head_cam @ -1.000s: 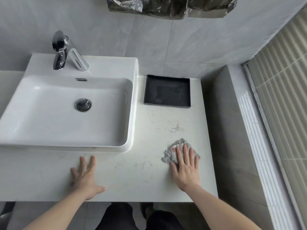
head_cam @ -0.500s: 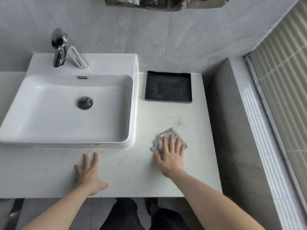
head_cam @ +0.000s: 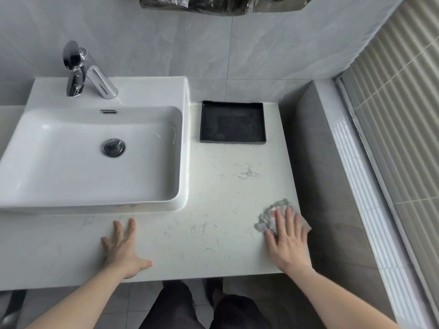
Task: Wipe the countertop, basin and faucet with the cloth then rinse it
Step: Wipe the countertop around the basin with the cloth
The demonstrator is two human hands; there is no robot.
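Note:
A crumpled grey cloth [head_cam: 273, 213] lies on the white marbled countertop [head_cam: 221, 200] at its right edge. My right hand [head_cam: 287, 241] presses flat on the cloth with straight fingers. My left hand [head_cam: 123, 248] rests flat on the countertop in front of the white basin [head_cam: 95, 160], fingers spread and holding nothing. The chrome faucet [head_cam: 80, 72] stands at the back left of the basin. A round chrome drain [head_cam: 113, 147] sits in the basin floor.
A shallow black tray [head_cam: 232, 122] sits at the back of the countertop against the grey tiled wall. A grey ledge and a window with blinds [head_cam: 399, 119] run along the right. The countertop's front edge is just below my wrists.
My right hand has slid the cloth from the middle of the countertop out to its right edge. My left hand has stayed in place.

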